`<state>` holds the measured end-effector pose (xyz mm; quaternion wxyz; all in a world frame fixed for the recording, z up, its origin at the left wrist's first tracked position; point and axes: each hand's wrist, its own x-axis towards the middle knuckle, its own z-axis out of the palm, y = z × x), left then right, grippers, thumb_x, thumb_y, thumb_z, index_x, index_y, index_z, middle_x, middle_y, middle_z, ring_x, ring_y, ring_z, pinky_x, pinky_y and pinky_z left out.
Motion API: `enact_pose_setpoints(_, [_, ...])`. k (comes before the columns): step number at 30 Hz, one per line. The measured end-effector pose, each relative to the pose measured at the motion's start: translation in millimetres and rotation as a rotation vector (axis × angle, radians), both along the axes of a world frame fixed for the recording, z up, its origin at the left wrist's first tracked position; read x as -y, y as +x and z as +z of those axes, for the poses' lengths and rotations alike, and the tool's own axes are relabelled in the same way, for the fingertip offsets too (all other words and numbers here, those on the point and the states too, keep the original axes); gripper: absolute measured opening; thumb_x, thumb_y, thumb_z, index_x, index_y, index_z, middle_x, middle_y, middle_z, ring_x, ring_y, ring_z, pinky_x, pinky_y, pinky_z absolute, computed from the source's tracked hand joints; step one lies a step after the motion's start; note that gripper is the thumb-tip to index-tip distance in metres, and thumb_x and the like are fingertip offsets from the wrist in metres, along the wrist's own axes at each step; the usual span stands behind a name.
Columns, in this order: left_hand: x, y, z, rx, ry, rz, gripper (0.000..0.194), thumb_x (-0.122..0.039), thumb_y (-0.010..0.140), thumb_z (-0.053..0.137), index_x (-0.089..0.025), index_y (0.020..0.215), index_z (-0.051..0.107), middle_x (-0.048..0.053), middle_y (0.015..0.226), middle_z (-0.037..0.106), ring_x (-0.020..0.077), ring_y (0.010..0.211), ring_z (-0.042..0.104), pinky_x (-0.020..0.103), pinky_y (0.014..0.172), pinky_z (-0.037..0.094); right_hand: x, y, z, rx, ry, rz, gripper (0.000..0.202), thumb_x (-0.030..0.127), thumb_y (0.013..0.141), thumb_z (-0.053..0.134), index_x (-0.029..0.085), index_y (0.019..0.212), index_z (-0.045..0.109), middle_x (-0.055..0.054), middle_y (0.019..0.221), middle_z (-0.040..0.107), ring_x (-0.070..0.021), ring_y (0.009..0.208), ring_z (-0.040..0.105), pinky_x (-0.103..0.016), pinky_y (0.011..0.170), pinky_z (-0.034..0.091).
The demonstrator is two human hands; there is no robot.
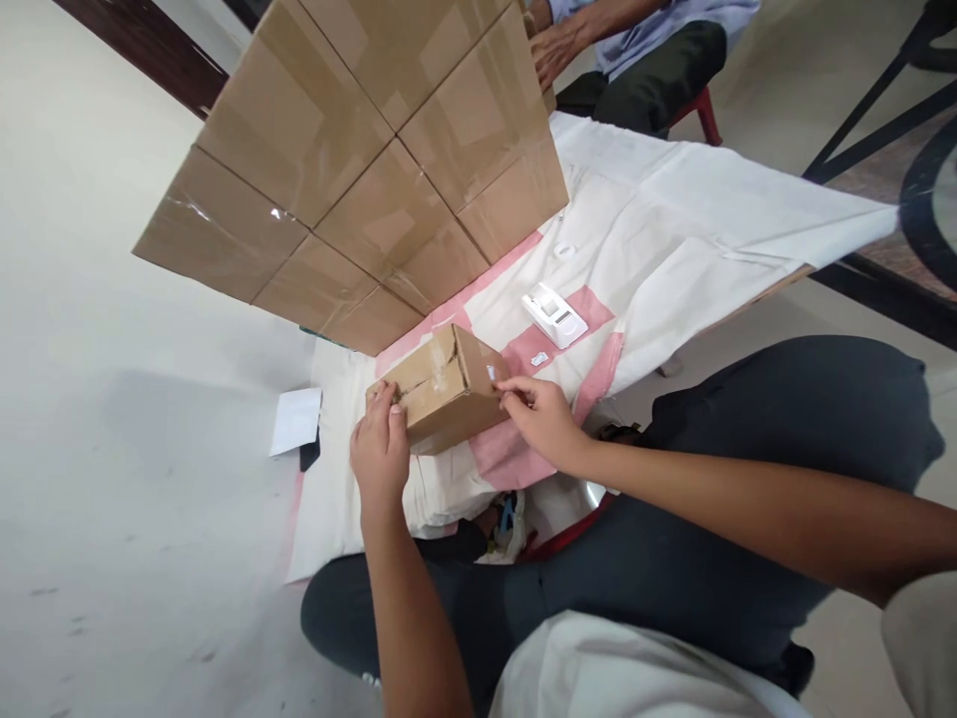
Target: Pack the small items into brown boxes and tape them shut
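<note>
A small brown cardboard box (441,394) lies on the cloth-covered table. My left hand (380,444) holds its left end, with the fingers curled over the edge and the thumb on the near side. At the box's right end my right hand (539,417) has its thumb and forefinger pinched together; what they hold, if anything, is too small to make out. Just above those fingertips, a small white label (491,372) shows on the box's end face. A white device (554,315) and a small white sticker (539,358) lie beyond the box, to the right.
Stacked taped cardboard boxes (374,170) rise at the table's back left. Another person's hand (557,50) touches the stack's right side. A white ring (564,251) lies on the white and pink cloth (658,249). White paper (296,421) is at the left, beside the wall.
</note>
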<state>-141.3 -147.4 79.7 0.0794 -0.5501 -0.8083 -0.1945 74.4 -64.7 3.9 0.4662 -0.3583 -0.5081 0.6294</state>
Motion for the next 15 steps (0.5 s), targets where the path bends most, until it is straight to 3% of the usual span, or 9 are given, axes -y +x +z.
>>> enact_pose_setpoints(4, [-0.7, 5.0, 1.1, -0.017, 0.013, -0.008, 0.049, -0.042, 0.103, 0.034, -0.023, 0.14, 0.06, 0.008, 0.155, 0.053, 0.0255, 0.147, 0.046, 0.045, 0.12, 0.037, -14.3, -7.1, -8.6, 0.016, 0.003, -0.005, 0.036, 0.014, 0.082, 0.054, 0.018, 0.112, 0.073, -0.002, 0.089, 0.068, -0.0168, 0.076, 0.062, -0.029, 0.073, 0.048])
enact_pose_setpoints(9, [-3.0, 7.5, 1.3, -0.047, 0.0, -0.01, 0.049, -0.04, 0.102, 0.035, -0.023, 0.14, 0.06, 0.007, 0.153, 0.055, 0.0275, 0.147, 0.045, 0.047, 0.119, 0.037, -22.7, -11.9, -18.6, 0.075, 0.16, 0.006, 0.036, 0.011, 0.079, 0.051, 0.016, 0.107, 0.074, -0.003, 0.09, 0.062, -0.0173, 0.08, 0.059, -0.031, 0.076, 0.046])
enact_pose_setpoints(15, [-3.1, 8.7, 1.0, -0.039, -0.002, 0.016, 0.049, -0.04, 0.102, 0.035, -0.024, 0.142, 0.059, 0.006, 0.154, 0.055, 0.0279, 0.147, 0.046, 0.048, 0.119, 0.037, -21.7, -14.2, -13.3, 0.079, 0.021, 0.035, 0.054, 0.01, 0.079, 0.054, 0.018, 0.132, 0.061, -0.003, 0.094, 0.062, -0.0183, 0.082, 0.059, -0.035, 0.084, 0.049])
